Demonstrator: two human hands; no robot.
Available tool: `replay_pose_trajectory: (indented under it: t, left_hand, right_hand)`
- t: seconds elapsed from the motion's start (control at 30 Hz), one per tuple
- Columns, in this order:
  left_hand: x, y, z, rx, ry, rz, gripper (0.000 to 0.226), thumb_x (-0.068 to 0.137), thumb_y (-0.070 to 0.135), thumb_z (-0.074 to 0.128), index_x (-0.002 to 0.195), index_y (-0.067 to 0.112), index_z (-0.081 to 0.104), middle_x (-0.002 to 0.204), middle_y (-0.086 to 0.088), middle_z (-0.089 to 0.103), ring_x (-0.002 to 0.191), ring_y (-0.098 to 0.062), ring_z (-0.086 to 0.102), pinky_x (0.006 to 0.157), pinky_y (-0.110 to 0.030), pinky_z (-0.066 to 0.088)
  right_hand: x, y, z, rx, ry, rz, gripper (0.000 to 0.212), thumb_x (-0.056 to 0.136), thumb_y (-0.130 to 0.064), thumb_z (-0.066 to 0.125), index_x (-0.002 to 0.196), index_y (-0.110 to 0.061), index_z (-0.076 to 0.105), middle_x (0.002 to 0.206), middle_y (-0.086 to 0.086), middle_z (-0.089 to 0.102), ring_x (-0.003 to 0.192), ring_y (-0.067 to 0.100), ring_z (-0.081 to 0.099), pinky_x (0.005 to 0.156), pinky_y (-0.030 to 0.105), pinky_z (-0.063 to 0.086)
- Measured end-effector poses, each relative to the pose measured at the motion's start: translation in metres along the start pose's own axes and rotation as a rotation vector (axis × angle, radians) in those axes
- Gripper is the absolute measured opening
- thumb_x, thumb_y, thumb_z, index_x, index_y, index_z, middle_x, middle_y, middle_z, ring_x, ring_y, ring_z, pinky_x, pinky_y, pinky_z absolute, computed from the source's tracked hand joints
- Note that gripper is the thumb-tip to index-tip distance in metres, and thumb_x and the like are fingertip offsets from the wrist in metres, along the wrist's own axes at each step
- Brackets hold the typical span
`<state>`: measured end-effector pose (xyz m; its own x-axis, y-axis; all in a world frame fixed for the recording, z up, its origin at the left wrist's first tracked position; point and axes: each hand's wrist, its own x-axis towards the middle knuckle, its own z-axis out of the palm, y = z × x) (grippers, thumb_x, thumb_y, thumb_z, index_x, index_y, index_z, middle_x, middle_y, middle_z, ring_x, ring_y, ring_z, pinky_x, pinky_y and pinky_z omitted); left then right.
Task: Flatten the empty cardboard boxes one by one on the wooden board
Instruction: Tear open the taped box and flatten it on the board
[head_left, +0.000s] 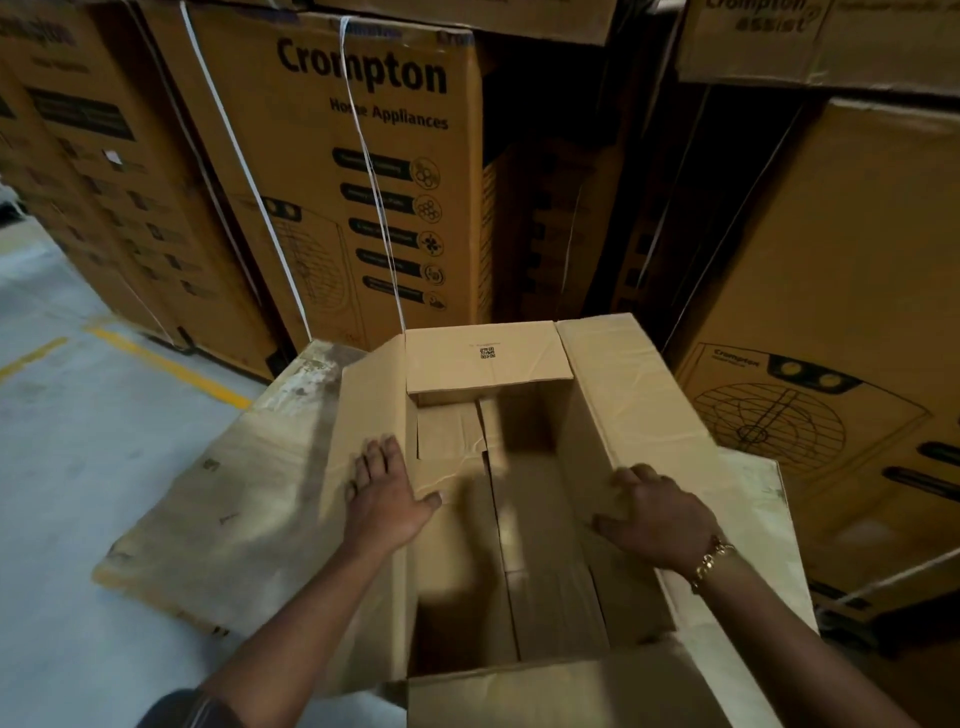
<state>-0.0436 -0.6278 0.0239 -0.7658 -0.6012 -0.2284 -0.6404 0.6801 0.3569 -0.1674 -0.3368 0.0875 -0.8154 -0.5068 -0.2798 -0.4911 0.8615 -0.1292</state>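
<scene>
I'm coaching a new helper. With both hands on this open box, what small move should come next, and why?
Probably tilt the open box onto its side to reach its bottom. The left hand lies flat on the left flap, the right hand grips the right wall, yet the bottom flaps are folded shut, so the walls cannot collapse.

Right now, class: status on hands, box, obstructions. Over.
Left hand flat on left flap, right hand gripping right rim. Box open, upright, unflattened on board. Stacked cartons close behind.
</scene>
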Motion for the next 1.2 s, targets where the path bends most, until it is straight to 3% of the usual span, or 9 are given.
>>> replay_pose_trajectory:
  t: [0.17, 0.33, 0.4, 0.47, 0.53, 0.7, 1.0, 1.1, 1.2]
  left_hand:
    - [0.042, 0.018, -0.008, -0.093, 0.040, -0.051, 0.092, 0.092, 0.030, 0.059, 0.157, 0.014, -0.004, 0.163, -0.012, 0.017, 0.131, -0.035, 0.047, 0.095, -0.042, 0.047]
    - [0.048, 0.012, -0.002, 0.000, 0.046, -0.050, 0.092, 0.089, 0.025, 0.059, 0.156, 0.012, -0.003, 0.158, -0.009, 0.030, 0.108, -0.032, 0.063, 0.079, -0.037, 0.050]
    - [0.050, 0.011, -0.001, 0.011, 0.050, -0.051, 0.093, 0.088, 0.025, 0.059, 0.157, 0.013, -0.003, 0.158, -0.007, 0.030, 0.106, -0.031, 0.064, 0.075, -0.035, 0.049]
    - [0.052, 0.010, 0.000, -0.001, 0.047, -0.054, 0.094, 0.087, 0.023, 0.058, 0.157, 0.014, -0.004, 0.159, -0.006, 0.029, 0.106, -0.030, 0.064, 0.075, -0.034, 0.049]
    - [0.053, 0.008, 0.000, -0.044, 0.036, -0.046, 0.095, 0.087, 0.022, 0.058, 0.157, 0.016, -0.006, 0.160, -0.006, 0.029, 0.107, -0.029, 0.064, 0.078, -0.035, 0.051]
    - [0.053, 0.002, -0.001, -0.085, 0.047, -0.044, 0.093, 0.087, 0.024, 0.056, 0.156, 0.018, -0.006, 0.158, -0.007, 0.032, 0.110, -0.031, 0.062, 0.086, -0.038, 0.050]
    - [0.058, 0.009, 0.007, -0.064, 0.069, -0.079, 0.086, 0.085, 0.017, 0.049, 0.155, 0.018, -0.002, 0.159, -0.005, 0.030, 0.106, -0.031, 0.063, 0.081, -0.037, 0.047]
    - [0.058, 0.010, 0.007, -0.041, 0.062, -0.078, 0.088, 0.084, 0.018, 0.050, 0.155, 0.018, -0.002, 0.159, -0.005, 0.030, 0.106, -0.030, 0.063, 0.081, -0.036, 0.047]
    - [0.057, 0.011, 0.005, -0.028, 0.050, -0.071, 0.092, 0.083, 0.023, 0.054, 0.155, 0.017, -0.004, 0.159, -0.005, 0.030, 0.111, -0.030, 0.062, 0.083, -0.036, 0.048]
  right_hand:
    - [0.089, -0.062, 0.007, 0.944, -0.194, 0.086, 0.048, 0.087, -0.047, 0.068, 0.128, -0.024, 0.058, 0.125, -0.004, 0.061, 0.114, 0.017, 0.057, 0.089, 0.031, 0.044]
    - [0.166, -0.099, 0.019, 1.561, -0.167, 0.267, 0.020, 0.092, -0.006, 0.058, 0.111, -0.011, 0.057, 0.087, 0.000, 0.058, 0.079, 0.016, 0.052, 0.065, 0.028, 0.040]
    - [0.190, -0.106, 0.016, 1.454, 0.099, 0.158, 0.025, 0.087, -0.007, 0.063, 0.109, -0.019, 0.059, 0.101, 0.001, 0.063, 0.097, 0.020, 0.057, 0.078, 0.033, 0.048]
    - [0.214, -0.104, 0.007, 0.980, 0.306, -0.017, 0.053, 0.085, -0.022, 0.068, 0.135, -0.018, 0.050, 0.139, 0.008, 0.052, 0.128, 0.024, 0.047, 0.106, 0.042, 0.042]
    - [0.241, -0.097, -0.011, 0.467, 0.408, -0.069, 0.072, 0.084, -0.040, 0.061, 0.148, -0.022, 0.035, 0.156, 0.007, 0.031, 0.141, 0.029, 0.032, 0.113, 0.050, 0.033]
    - [0.305, -0.070, -0.041, -0.094, 0.216, -0.035, 0.079, 0.087, -0.047, 0.056, 0.153, -0.040, 0.013, 0.165, -0.010, 0.002, 0.151, 0.034, 0.008, 0.113, 0.065, 0.016]
    - [0.340, -0.062, -0.033, 0.020, 0.080, 0.023, 0.059, 0.085, -0.039, 0.063, 0.138, -0.038, 0.038, 0.143, 0.001, 0.036, 0.134, 0.034, 0.029, 0.100, 0.068, 0.035]
    - [0.337, -0.061, -0.027, -0.005, 0.098, 0.023, 0.067, 0.084, -0.029, 0.062, 0.143, -0.037, 0.031, 0.149, 0.005, 0.028, 0.137, 0.036, 0.027, 0.101, 0.065, 0.038]
    - [0.322, -0.055, -0.013, -0.074, 0.133, 0.052, 0.086, 0.089, -0.014, 0.053, 0.156, -0.030, 0.001, 0.164, 0.000, -0.005, 0.149, 0.040, 0.008, 0.107, 0.064, 0.035]
